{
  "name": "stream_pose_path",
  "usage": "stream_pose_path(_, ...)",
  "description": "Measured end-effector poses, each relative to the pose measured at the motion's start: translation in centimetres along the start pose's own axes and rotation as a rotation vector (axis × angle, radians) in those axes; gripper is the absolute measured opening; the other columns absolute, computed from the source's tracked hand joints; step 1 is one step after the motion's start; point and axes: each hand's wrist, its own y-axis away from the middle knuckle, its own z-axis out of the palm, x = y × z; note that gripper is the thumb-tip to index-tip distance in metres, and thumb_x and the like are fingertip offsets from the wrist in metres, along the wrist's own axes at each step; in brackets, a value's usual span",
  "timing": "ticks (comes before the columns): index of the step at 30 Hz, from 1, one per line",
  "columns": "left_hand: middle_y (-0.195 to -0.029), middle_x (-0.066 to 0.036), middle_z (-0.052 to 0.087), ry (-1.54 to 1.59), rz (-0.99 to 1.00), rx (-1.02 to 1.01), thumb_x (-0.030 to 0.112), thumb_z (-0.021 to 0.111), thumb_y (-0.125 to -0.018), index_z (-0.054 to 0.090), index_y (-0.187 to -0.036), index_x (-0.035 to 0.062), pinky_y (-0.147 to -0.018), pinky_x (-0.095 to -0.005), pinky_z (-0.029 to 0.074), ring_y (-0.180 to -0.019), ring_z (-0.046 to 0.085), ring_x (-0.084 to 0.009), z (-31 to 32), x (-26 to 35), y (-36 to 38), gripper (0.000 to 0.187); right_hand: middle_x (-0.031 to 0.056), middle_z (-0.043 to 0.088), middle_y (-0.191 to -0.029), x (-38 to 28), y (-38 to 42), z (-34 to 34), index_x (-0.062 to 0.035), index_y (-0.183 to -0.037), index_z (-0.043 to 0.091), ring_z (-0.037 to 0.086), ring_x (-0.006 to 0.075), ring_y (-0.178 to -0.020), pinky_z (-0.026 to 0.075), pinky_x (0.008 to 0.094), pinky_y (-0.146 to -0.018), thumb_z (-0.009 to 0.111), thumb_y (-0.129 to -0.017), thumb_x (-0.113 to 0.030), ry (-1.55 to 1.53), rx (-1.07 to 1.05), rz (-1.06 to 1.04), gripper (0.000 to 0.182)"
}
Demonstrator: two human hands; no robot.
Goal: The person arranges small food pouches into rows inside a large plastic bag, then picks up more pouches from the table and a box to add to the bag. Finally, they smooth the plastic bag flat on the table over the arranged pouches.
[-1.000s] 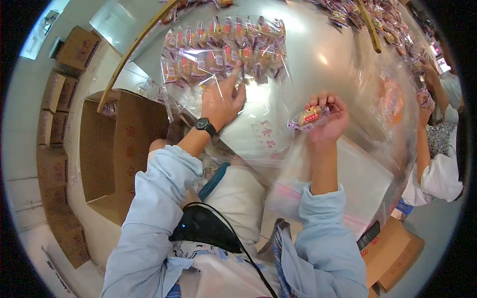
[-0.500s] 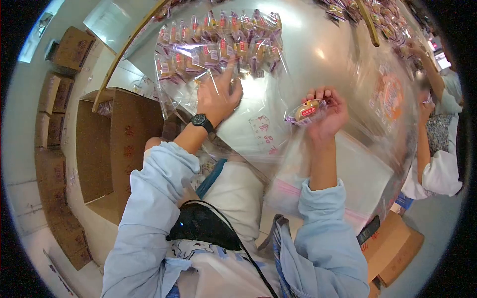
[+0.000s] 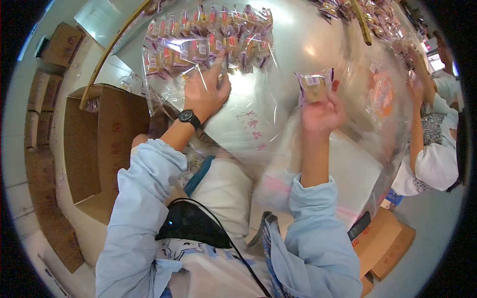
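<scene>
A large clear plastic bag [image 3: 253,111] lies on the metal table. Inside it, individually wrapped cakes [image 3: 198,47] stand in two rows. My left hand [image 3: 206,93], with a black watch on the wrist, lies at the near row. Its index finger stretches out against the packets, and the thumb is apart. Clear film overlaps this hand, and some of its fingers are hidden. To the right, my right hand [image 3: 323,113] is raised over the table. Its fingers grip the lower part of a wrapped cake [image 3: 314,88] in clear and purple film, with a pale label facing up.
An open cardboard box [image 3: 114,144] stands left of the table, with more boxes [image 3: 52,193] along the wall. Flat clear bags [image 3: 355,171] lie near my right forearm. More wrapped cakes [image 3: 380,20] are piled at upper right, beside a wooden edge [image 3: 361,22]. A co-worker [image 3: 437,124] is at right.
My right hand has turned and lifted the wrapped cake upward, so its pale label shows instead of the red one. My left hand stays against the near row while the whole view shifts slightly.
</scene>
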Motion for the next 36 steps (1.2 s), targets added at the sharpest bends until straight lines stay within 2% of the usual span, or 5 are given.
stream_pose_path(16, -0.067, -0.016, 0.064, 0.074, 0.058, 0.034, 0.023, 0.061, -0.088, 0.037, -0.155, 0.0176, -0.06, -0.0474, 0.051, -0.059, 0.063, -0.0351, 0.2, -1.2, -0.4, 0.072, 0.007, 0.069, -0.097, -0.7, -3.9, 6.4, -0.0135, -0.106, 0.062, 0.067, 0.0206, -0.082, 0.057, 0.0388, -0.059, 0.068, -0.093, -0.03, 0.76, 0.101, -0.081, 0.022)
stream_pose_path(24, -0.075, -0.013, 0.066, 0.099, 0.013, -0.065, 0.025, 0.064, -0.086, 0.039, -0.155, 0.0171, -0.069, -0.0462, 0.052, -0.073, 0.065, -0.0318, -0.3, -1.0, -0.2, 0.074, 0.0121, 0.071, -0.102, 12.4, -23.1, 19.9, -0.0079, -0.123, 0.062, 0.07, 0.0306, -0.091, 0.055, 0.0416, -0.08, 0.075, -0.087, -0.024, 2.102, -1.2, -0.808, 0.042)
stream_pose_path(27, -0.076, -0.013, 0.067, 0.123, -0.008, -0.085, 0.025, 0.065, -0.085, 0.043, -0.153, 0.0167, -0.071, -0.0461, 0.052, -0.077, 0.066, -0.0312, 0.2, -0.9, 0.1, 0.072, 0.0176, 0.033, -0.16, 18.0, -25.1, 22.2, -0.014, -0.151, 0.045, 0.045, 0.0374, -0.138, 0.041, 0.0621, -0.105, 0.08, -0.073, -0.029, 2.632, -1.258, -0.267, 0.086)
stream_pose_path(30, -0.073, -0.013, 0.066, 0.153, 0.007, -0.041, 0.023, 0.065, -0.085, 0.045, -0.152, 0.0184, -0.067, -0.0462, 0.052, -0.074, 0.065, -0.0323, 0.0, -1.4, -0.1, 0.07, 0.0139, 0.068, -0.118, 23.6, -31.4, 17.3, -0.0118, -0.134, 0.057, 0.068, 0.0362, -0.099, 0.054, 0.0462, -0.087, 0.069, -0.089, -0.026, 2.397, -1.331, -0.654, 0.049)
stream_pose_path(36, -0.075, -0.011, 0.066, 0.169, 0.011, -0.088, 0.02, 0.064, -0.086, 0.043, -0.153, 0.0214, -0.07, -0.0472, 0.054, -0.073, 0.066, -0.0324, 0.0, -1.5, -0.1, 0.07, 0.0162, 0.062, -0.13, 27.1, -34.4, 14.0, -0.0158, -0.139, 0.052, 0.06, 0.0362, -0.12, 0.053, 0.0496, -0.094, 0.068, -0.086, -0.029, 2.666, -1.186, -0.469, 0.057)
